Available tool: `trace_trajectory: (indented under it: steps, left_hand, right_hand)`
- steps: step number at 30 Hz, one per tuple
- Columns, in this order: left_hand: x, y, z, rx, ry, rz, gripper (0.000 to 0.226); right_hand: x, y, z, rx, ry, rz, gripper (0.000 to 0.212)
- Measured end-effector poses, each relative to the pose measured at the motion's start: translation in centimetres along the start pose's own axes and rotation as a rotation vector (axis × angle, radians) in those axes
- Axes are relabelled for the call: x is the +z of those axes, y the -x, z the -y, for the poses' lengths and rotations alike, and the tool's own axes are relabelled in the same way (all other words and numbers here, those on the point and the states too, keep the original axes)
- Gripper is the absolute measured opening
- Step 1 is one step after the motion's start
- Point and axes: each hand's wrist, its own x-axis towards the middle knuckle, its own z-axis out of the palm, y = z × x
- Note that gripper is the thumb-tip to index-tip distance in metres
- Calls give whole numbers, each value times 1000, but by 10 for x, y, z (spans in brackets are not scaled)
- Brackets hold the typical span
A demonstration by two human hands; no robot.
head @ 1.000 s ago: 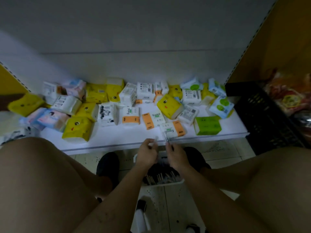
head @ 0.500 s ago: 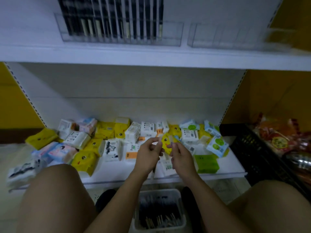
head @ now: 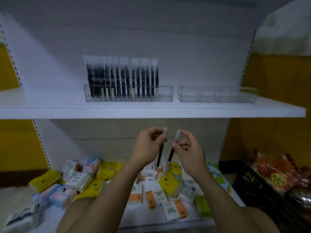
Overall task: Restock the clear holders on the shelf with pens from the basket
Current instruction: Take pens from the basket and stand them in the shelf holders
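Observation:
My left hand (head: 148, 147) pinches a packaged black pen (head: 159, 157) near its top, the pen hanging down. My right hand (head: 188, 150) pinches a second packaged black pen (head: 170, 158) the same way, close beside the first. Both hands are raised just below the upper white shelf (head: 151, 111). On that shelf stands a clear holder (head: 165, 95) filled with several upright black pens, except for its right end. To its right sits a second clear holder (head: 217, 95) with nothing in it. The basket is out of view.
The lower shelf (head: 144, 214) is strewn with several small tissue packs in yellow, white, orange and green. A black crate (head: 262, 185) holding red snack bags stands at the right. Yellow wall panels flank the shelving.
The view tilted up from the basket and lower shelf to the upper shelf. Both hands rose from the basket to just under the upper shelf, each carrying a pen.

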Motion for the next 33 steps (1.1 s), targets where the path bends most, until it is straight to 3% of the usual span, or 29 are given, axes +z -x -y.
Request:
trace_trajectory:
  steps: [3,12,25,33]
  left_hand:
    - [-8,-9,-31,100,-18,14,26]
    - [-33,-50,-109,302,-165,-48,21]
    - [-63,-126,-149,394,-211,-174,19]
    - [-74,-173,-164,475,-248,-236,19]
  right_hand:
    - [-11,-19,28,-105,25,19,46]
    - [-25,-75,94,-327,59,-4,52]
    - [-6,-164,137,-454,12,-16,41]
    - [4,-215,152,-531,-24,-114,39]
